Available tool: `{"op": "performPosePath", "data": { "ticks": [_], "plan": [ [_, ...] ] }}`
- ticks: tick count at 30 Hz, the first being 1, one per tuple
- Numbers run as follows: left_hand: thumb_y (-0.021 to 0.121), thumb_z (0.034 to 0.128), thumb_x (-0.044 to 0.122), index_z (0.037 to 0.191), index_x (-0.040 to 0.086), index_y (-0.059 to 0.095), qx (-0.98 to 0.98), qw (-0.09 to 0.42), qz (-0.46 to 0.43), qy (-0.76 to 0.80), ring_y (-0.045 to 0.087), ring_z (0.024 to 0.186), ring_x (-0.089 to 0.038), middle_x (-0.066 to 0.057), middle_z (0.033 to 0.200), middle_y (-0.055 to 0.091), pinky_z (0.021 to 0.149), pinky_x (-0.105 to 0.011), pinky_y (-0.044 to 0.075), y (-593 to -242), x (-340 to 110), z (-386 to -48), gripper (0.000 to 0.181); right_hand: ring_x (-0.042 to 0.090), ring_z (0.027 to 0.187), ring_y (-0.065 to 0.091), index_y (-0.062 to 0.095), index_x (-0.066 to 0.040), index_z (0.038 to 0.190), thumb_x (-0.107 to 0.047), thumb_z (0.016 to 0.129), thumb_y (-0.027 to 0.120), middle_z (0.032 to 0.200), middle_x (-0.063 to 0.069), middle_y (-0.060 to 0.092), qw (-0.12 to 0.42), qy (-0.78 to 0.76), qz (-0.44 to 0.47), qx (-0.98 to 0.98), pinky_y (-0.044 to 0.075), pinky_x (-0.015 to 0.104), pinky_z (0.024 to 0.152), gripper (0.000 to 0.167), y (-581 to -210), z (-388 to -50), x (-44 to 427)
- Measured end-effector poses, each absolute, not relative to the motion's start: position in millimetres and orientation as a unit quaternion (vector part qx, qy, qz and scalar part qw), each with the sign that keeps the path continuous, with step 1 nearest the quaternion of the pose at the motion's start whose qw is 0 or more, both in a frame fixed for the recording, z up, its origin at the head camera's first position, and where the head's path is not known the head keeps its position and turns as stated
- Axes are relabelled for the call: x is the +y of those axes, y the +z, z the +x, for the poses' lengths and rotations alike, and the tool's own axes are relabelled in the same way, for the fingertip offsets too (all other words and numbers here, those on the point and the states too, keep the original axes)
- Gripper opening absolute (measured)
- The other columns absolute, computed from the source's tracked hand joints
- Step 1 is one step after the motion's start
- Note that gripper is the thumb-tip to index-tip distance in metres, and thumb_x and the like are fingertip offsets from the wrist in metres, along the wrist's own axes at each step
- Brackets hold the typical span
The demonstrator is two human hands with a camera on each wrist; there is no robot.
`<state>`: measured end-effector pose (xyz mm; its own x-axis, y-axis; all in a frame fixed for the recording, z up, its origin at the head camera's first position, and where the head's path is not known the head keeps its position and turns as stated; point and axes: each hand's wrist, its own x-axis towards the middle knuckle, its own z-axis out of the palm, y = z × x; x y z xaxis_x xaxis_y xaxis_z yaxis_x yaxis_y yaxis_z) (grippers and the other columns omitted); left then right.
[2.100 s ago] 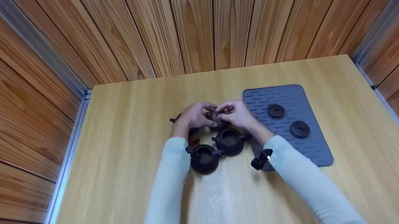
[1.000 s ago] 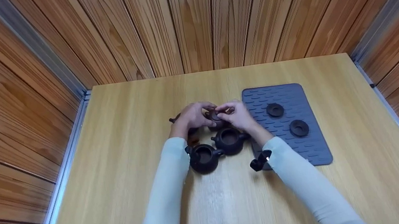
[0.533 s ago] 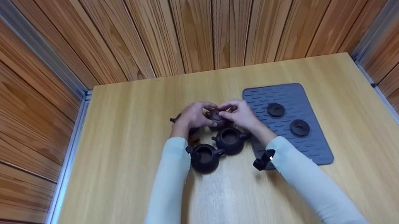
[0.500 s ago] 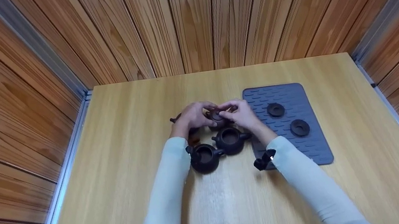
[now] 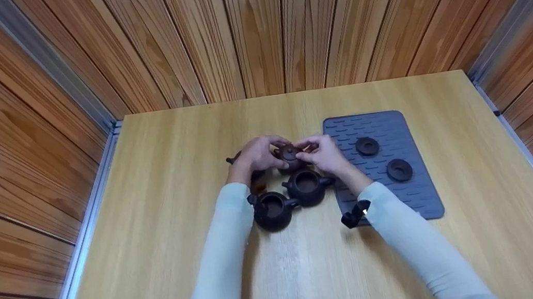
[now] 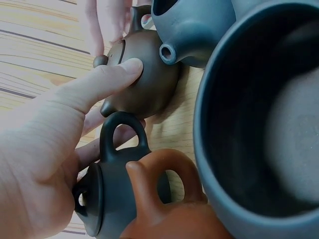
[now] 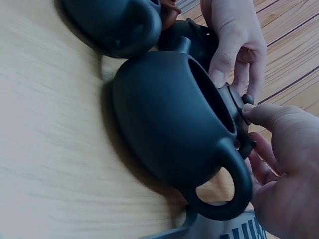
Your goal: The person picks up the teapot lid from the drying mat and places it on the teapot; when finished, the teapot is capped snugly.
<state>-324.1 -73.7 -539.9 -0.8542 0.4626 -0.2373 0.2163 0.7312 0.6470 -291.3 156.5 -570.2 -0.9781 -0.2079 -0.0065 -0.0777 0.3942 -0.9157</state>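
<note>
Small round brown clay teapot with knobbed lid (image 5: 291, 159) sits between the hands, lid on, contents hidden. Left hand (image 5: 259, 153) grips it: thumb on the body, fingers curled round the far side. Right hand (image 5: 326, 155) at its 3 o'clock, fingers curved, thumb tip touching the lid's edge; can't tell if it's pinching.

Clock positions from the brown pot, head view. 5 o'clock: lidless black round clay teapot (image 5: 309, 201), interior too dark to read. 7 o'clock: second lidless black clay teapot (image 5: 276, 225); left wrist view shows a paler floor inside. 8 o'clock: orange-brown clay teapot (image 6: 174, 222), mostly under the left arm, cut off in left wrist view. 9 o'clock: black clay teapot with loop-knob lid (image 6: 119, 174), lid on, mostly behind the left hand.

3 o'clock: grey ribbed rectangular mat (image 5: 382, 122), partly behind the right sleeve. Carries two dark ring-shaped discs (image 5: 368, 152), at 3 and 4 o'clock; open rings or upturned lids, can't tell.
</note>
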Motion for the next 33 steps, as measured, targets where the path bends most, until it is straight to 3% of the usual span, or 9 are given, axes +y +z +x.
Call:
{"op": "performPosePath", "data": {
  "ticks": [13, 26, 30, 33],
  "plan": [
    [0.093, 0.0943, 0.024, 0.150, 0.027, 0.072, 0.910, 0.195, 0.187, 0.315, 0.064, 0.149, -0.027, -0.003, 0.155, 0.074, 0.127, -0.046, 0.048, -542.3, -75.3, -327.4, 0.060, 0.032, 0.106, 0.075, 0.081, 0.004, 0.128, -0.003, 0.101, 0.080, 0.130, 0.030, 0.077, 0.050, -0.538, -0.091, 0.836, 0.055, 0.018, 0.084, 0.027, -569.9, -291.3, 158.1],
    [0.093, 0.0947, 0.025, 0.151, 0.026, 0.072, 0.913, 0.191, 0.186, 0.308, 0.065, 0.146, -0.029, -0.005, 0.156, 0.073, 0.127, -0.049, 0.048, -540.5, -73.4, -325.4, 0.060, 0.041, 0.121, 0.074, 0.078, 0.005, 0.133, -0.002, 0.101, 0.080, 0.135, 0.032, 0.077, 0.009, -0.519, -0.088, 0.850, 0.052, 0.012, 0.088, 0.032, -559.2, -292.4, 210.5],
    [0.093, 0.0947, 0.025, 0.150, 0.027, 0.072, 0.912, 0.193, 0.182, 0.313, 0.064, 0.147, -0.030, -0.005, 0.156, 0.072, 0.128, -0.050, 0.046, -540.3, -74.1, -325.0, 0.060, 0.046, 0.132, 0.070, 0.077, 0.003, 0.137, -0.004, 0.103, 0.080, 0.140, 0.029, 0.076, 0.008, -0.508, -0.087, 0.857, 0.056, 0.035, 0.110, 0.035, -556.4, -291.8, 232.0],
    [0.093, 0.0949, 0.026, 0.151, 0.029, 0.071, 0.910, 0.199, 0.177, 0.318, 0.064, 0.147, -0.030, -0.004, 0.157, 0.071, 0.128, -0.052, 0.045, -540.7, -74.8, -324.3, 0.060, 0.048, 0.140, 0.065, 0.075, 0.002, 0.140, -0.006, 0.104, 0.080, 0.146, 0.028, 0.073, 0.014, -0.505, -0.085, 0.859, 0.050, 0.058, 0.123, 0.038, -554.9, -290.0, 248.2]
  ]
}}
